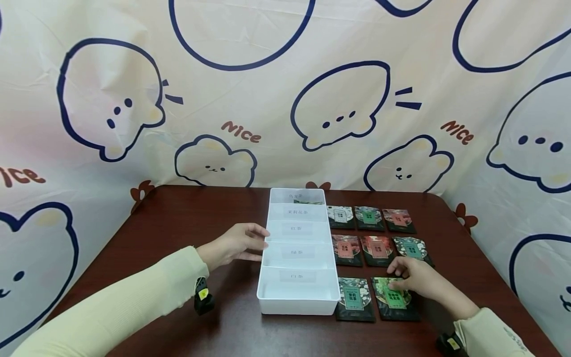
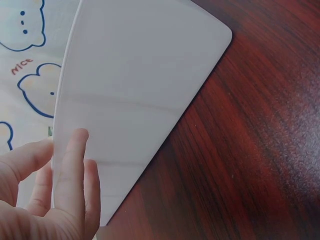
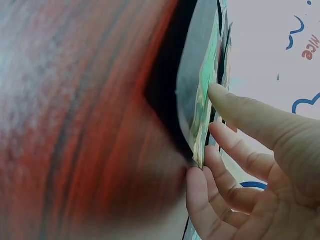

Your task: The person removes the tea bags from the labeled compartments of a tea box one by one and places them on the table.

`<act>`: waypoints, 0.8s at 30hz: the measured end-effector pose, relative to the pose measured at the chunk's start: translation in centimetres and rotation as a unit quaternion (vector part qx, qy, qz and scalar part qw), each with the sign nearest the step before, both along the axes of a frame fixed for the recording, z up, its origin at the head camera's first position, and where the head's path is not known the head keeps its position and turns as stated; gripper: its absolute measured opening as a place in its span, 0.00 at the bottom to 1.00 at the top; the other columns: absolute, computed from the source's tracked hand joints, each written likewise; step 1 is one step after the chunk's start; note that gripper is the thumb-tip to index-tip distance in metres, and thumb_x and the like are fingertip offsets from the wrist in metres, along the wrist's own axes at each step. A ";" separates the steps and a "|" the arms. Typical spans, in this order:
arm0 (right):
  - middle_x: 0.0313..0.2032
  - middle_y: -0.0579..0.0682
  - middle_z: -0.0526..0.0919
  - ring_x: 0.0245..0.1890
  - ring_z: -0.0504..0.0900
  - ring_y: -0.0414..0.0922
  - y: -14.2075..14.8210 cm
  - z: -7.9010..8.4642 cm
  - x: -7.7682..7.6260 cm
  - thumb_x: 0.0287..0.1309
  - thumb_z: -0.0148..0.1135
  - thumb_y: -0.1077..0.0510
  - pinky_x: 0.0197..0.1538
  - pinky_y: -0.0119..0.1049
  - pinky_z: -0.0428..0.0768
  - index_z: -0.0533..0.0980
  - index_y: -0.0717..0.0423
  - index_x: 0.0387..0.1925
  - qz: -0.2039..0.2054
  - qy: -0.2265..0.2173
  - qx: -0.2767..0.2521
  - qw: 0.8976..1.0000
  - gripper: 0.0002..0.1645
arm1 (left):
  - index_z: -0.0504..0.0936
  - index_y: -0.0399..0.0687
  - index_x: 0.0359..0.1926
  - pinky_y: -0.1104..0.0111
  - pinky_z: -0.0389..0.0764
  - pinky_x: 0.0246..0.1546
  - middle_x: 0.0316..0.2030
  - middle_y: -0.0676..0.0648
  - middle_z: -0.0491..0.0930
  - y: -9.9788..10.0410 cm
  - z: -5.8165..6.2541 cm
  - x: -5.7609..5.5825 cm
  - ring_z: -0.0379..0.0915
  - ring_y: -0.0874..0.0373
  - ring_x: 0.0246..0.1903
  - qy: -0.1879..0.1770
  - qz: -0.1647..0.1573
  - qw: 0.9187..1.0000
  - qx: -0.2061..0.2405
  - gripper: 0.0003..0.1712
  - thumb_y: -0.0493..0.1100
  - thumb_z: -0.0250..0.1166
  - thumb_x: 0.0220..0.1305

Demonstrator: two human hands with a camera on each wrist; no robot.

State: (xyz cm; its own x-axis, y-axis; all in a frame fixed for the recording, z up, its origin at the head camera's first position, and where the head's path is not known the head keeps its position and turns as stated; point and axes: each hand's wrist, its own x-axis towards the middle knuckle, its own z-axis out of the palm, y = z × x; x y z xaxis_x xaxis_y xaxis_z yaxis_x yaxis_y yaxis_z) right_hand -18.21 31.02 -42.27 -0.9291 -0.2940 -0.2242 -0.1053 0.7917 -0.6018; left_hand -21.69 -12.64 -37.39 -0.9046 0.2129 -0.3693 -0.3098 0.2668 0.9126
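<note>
A white divided box [image 1: 298, 306] stands on the table, its several compartments labelled with Chinese tea names. My left hand [image 1: 236, 243] rests on the box's left side; in the left wrist view its fairly straight fingers [image 2: 75, 170] touch the outer wall near the rim. At the front right lies a bright green tea sachet [image 1: 394, 299]. My right hand [image 1: 417, 280] pinches its upper right corner, the thumb on the printed face and the other fingers at the edge. In the right wrist view the sachet [image 3: 200, 100] is seen nearly edge-on.
Beside the green one lies a white-flowered sachet [image 1: 354, 300]. Behind are red sachets [image 1: 347, 250], a pale floral sachet [image 1: 411, 248] and a back row with another green sachet [image 1: 369, 218]. A sachet [image 1: 308, 202] shows in the box's farthest compartment. A patterned curtain [image 1: 276, 99] hangs behind the table.
</note>
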 end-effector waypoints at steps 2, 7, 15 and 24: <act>0.34 0.50 0.73 0.29 0.70 0.44 0.0 0.0 0.0 0.49 0.74 0.50 0.28 0.35 0.70 0.75 0.54 0.38 0.003 0.001 0.000 1.000 0.19 | 0.74 0.36 0.54 0.54 0.86 0.42 0.45 0.38 0.77 0.0 0.0 0.0 0.81 0.52 0.38 -0.001 0.000 1.000 0.001 0.22 0.31 0.66 0.59; 0.35 0.50 0.74 0.30 0.71 0.42 0.2 0.7 0.0 0.51 0.73 0.50 0.29 0.34 0.71 0.76 0.55 0.39 0.006 0.018 0.002 1.000 0.19 | 0.74 0.36 0.55 0.54 0.86 0.42 0.45 0.38 0.77 0.0 0.0 0.0 0.81 0.52 0.38 -0.002 -0.001 1.000 0.004 0.21 0.30 0.66 0.59; 0.37 0.48 0.78 0.35 0.75 0.43 -0.7 4.7 -0.9 0.60 0.65 0.49 0.33 0.35 0.76 0.77 0.54 0.44 0.017 0.071 -0.032 0.997 0.16 | 0.74 0.36 0.54 0.55 0.86 0.42 0.45 0.38 0.76 0.0 0.0 0.1 0.81 0.52 0.38 -0.005 0.000 1.000 0.008 0.21 0.30 0.66 0.59; 0.42 0.54 0.80 0.37 0.79 0.42 -4.6 10.3 -5.1 0.65 0.60 0.50 0.38 0.33 0.81 0.76 0.53 0.48 0.055 0.125 -0.135 0.981 0.15 | 0.75 0.37 0.53 0.55 0.86 0.42 0.45 0.38 0.76 0.0 0.0 -0.2 0.81 0.51 0.39 -0.012 0.004 1.000 0.005 0.20 0.30 0.65 0.60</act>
